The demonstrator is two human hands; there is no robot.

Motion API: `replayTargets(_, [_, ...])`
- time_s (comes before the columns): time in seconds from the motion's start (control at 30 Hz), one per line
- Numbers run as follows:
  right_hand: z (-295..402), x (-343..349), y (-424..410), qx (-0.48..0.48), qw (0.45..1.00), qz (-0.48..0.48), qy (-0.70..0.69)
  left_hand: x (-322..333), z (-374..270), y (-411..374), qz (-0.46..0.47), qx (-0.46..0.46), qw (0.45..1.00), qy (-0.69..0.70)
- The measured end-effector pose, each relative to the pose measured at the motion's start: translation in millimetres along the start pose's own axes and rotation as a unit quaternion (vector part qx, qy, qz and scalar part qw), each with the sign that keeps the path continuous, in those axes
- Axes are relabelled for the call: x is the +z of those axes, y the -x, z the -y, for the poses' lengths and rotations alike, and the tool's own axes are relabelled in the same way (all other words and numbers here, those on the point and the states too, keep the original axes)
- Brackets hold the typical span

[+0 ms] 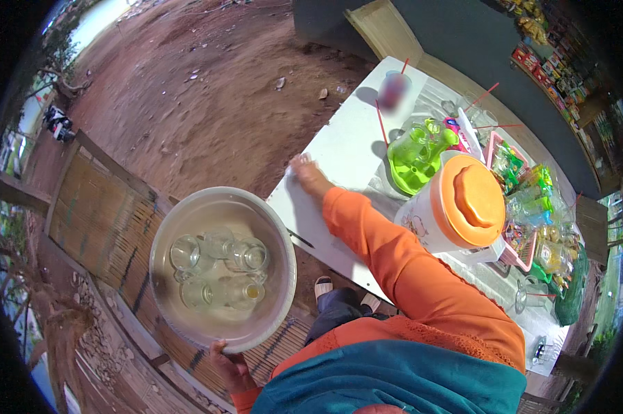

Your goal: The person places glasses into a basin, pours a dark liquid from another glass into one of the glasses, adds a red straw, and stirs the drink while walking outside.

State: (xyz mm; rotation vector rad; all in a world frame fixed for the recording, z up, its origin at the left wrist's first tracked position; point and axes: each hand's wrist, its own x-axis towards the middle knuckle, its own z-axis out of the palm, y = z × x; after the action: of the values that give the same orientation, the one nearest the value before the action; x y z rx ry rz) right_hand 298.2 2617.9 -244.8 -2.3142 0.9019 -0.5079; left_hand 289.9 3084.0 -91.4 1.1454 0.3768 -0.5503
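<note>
My left hand (pixel 232 366) grips the lower rim of a round plastic basin (pixel 159 310), thumb on the rim. Several glass mugs and glasses (pixel 250 256) lie inside the basin. My right hand (pixel 309 173), slightly blurred, is at the far left edge of the white table (pixel 342 150), with nothing seen in it. To its right stand a green rack with upturned glasses (pixel 412 165) and a white bucket with an orange lid (pixel 472 202). A cup of dark red drink (pixel 393 92) with a red straw is near the table's far end.
The basin is over a bamboo-slat bench (pixel 104 217). Pink baskets of packaged snacks (pixel 521 248), glasses with red straws (pixel 531 294) and a dark green round item (pixel 571 290) crowd the table's right side. Bare dirt ground (pixel 228 103) lies beyond; shelves of goods (pixel 554 77) are at upper right.
</note>
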Motion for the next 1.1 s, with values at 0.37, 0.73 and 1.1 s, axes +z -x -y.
replayTargets(0.37, [-49.4, -78.3, 28.4, 0.233, 0.935, -0.068, 0.257, -6.7, 19.9, 13.2, 0.231, 0.310, 0.883, -0.267])
replayTargets(0.73, [68.9, -153.0, 127.4, -0.039, 0.993, -0.089, -0.069, 27.9, 28.8, 35.3, 0.145, -0.016, 0.989, -0.002])
replayTargets(1.1, [54.2, -302.4, 359.3, -0.016, 0.973, 0.161, -0.165, 18.4, 64.5, 98.3, 0.129, -0.006, 0.992, 0.010])
